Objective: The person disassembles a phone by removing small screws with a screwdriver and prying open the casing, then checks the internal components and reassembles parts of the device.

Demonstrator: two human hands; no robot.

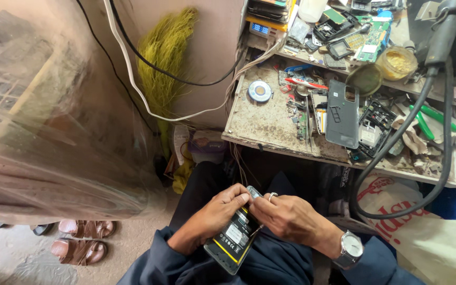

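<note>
Landmark: the opened phone with its black, yellow-edged battery showing [234, 237] lay on the person's lap, at the bottom middle of the view.
Hands: two. The left hand [212, 217] cupped the opened phone from its left side, thumb pressed on its top end. The right hand [286, 215] was pinched narrow at that same top end; whether a tool sat in the fingertips could not be made out.
Wrist and finger: one silver metal wristwatch [350, 249] sat right of the phone, and one pale ring [272, 196] showed just above it.
Hidden: the phone's lower corner sank into dark blue cloth, and the right palm covered its upper right edge.
Sandals: two brown leather sandals [83, 240] lay on the dusty floor, far left of the phone; a further shoe at the frame edge was cut off.
Sheet: one cloudy clear plastic sheet [54, 116] hung up-left of the phone, blurring what lay behind it.
Bench: one stained, gritty wooden bench top [267, 124] stood above the phone.
Bench load: one dark grey moulded phone case [342, 113], one round solder spool [260, 91], one green circuit board [371, 41], one round yellowish jar [396, 62]; the smaller scraps were too jumbled to count.
Cables: one thick black hose [397, 142] looped up-right of the phone; one white cord [133, 74] ran up-left.
Broom: one yellow-green bristly broom [165, 58] leaned against the wall.
</note>
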